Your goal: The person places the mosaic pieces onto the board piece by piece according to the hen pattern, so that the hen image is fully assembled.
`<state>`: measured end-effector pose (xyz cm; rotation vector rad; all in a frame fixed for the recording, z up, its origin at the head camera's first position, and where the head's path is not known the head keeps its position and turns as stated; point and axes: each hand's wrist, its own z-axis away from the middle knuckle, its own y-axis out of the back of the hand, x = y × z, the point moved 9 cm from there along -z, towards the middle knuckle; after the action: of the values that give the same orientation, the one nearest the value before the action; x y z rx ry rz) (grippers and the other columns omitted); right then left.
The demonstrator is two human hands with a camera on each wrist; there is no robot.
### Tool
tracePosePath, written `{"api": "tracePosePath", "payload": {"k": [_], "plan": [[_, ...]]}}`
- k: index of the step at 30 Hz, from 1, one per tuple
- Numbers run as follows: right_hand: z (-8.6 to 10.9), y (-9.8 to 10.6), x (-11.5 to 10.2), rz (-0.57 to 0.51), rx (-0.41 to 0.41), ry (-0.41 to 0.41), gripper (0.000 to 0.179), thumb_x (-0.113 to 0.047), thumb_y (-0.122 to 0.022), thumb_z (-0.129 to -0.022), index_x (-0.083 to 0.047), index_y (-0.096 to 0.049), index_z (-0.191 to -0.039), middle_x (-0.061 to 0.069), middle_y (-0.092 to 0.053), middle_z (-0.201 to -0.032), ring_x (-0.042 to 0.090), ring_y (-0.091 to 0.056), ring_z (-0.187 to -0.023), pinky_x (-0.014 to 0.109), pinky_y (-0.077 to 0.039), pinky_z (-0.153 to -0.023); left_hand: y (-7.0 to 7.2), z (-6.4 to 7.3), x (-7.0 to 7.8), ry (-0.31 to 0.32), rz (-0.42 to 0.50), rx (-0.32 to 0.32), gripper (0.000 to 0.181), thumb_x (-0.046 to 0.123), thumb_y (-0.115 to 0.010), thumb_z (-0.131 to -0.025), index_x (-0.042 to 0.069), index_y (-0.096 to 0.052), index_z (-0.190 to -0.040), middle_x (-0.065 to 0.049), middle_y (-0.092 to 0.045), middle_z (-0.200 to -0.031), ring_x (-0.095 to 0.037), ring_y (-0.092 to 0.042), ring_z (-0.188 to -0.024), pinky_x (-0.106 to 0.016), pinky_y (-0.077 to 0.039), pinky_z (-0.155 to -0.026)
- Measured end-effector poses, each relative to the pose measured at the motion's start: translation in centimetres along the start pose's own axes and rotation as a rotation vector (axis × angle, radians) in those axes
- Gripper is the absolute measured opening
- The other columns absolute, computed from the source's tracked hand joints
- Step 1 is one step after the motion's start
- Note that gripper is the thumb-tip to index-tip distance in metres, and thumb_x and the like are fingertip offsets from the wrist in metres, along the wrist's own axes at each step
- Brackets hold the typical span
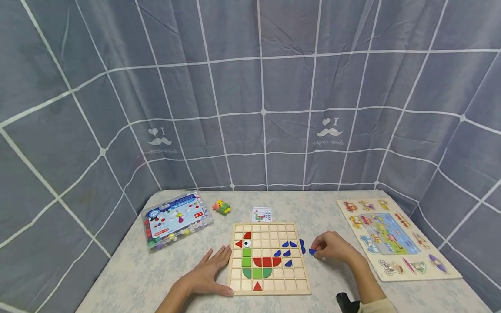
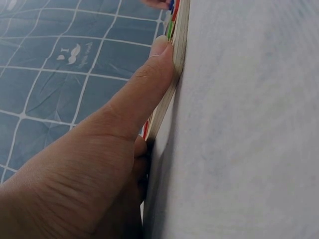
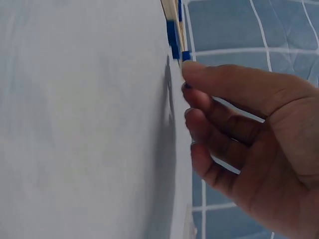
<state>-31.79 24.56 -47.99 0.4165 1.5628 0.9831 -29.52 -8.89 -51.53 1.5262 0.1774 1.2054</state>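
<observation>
A wooden grid board (image 1: 289, 293) lies on the table, holding a bird pattern of red, green and blue pieces and a round eye piece (image 1: 247, 244). My left hand (image 1: 207, 274) rests at the board's left edge with fingers spread; in the left wrist view its thumb (image 2: 144, 82) lies along the wooden side. Just right of the board, my right hand (image 1: 334, 248) pinches a blue half-round piece (image 1: 312, 251) between thumb and fingertips. Other blue pieces (image 1: 302, 246) sit against the board's right edge. Several blue pieces (image 1: 286, 253) lie in the grid's right cells.
Behind the board lies a small pattern card (image 1: 262, 214). A colourful toy (image 1: 222, 207) and a clear box of beads (image 1: 178, 219) stand back left. To the right is a picture puzzle board (image 1: 399, 237). A black object (image 1: 346, 303) is near my right forearm.
</observation>
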Motion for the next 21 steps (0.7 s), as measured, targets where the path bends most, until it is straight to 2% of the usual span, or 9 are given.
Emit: {"api": "tracePosePath", "payload": {"k": [8, 14, 21], "plan": [[-0.9, -1.2, -2.2, 0.047, 0.035, 0.005, 0.008, -0.004, -0.078, -0.073, -0.009, -0.074, -0.078, -0.007, -0.063, -0.065, 0.004, -0.049, -0.058, 0.018, -0.043, -0.052, -0.1, 0.1, 0.1, -0.008, -0.009, 0.006, 0.111, 0.06, -0.075, -0.074, 0.002, -0.022, -0.154, -0.013, -0.018, -0.163, -0.037, -0.014, -0.151, -0.062, -0.003, -0.12], [-1.5, -2.1, -3.0, 0.075, 0.069, -0.024, 0.007, -0.006, -0.079, -0.075, -0.009, -0.076, -0.08, -0.007, -0.065, -0.067, 0.005, -0.051, -0.06, 0.019, -0.043, -0.053, 0.0, 0.0, -0.1, -0.002, -0.004, 0.005, 0.112, 0.06, -0.075, -0.074, 0.002, -0.023, -0.153, -0.013, -0.019, -0.163, -0.037, -0.014, -0.151, -0.062, -0.002, -0.12], [-1.7, -2.6, -3.7, 0.057, 0.087, -0.028, 0.007, -0.006, -0.078, -0.076, -0.009, -0.076, -0.082, -0.007, -0.067, -0.069, 0.005, -0.051, -0.06, 0.019, -0.042, -0.055, -0.2, -0.1, -0.4, 0.007, -0.004, 0.002, 0.112, 0.061, -0.074, -0.074, 0.002, -0.022, -0.154, -0.012, -0.018, -0.163, -0.036, -0.013, -0.151, -0.062, -0.002, -0.12]]}}
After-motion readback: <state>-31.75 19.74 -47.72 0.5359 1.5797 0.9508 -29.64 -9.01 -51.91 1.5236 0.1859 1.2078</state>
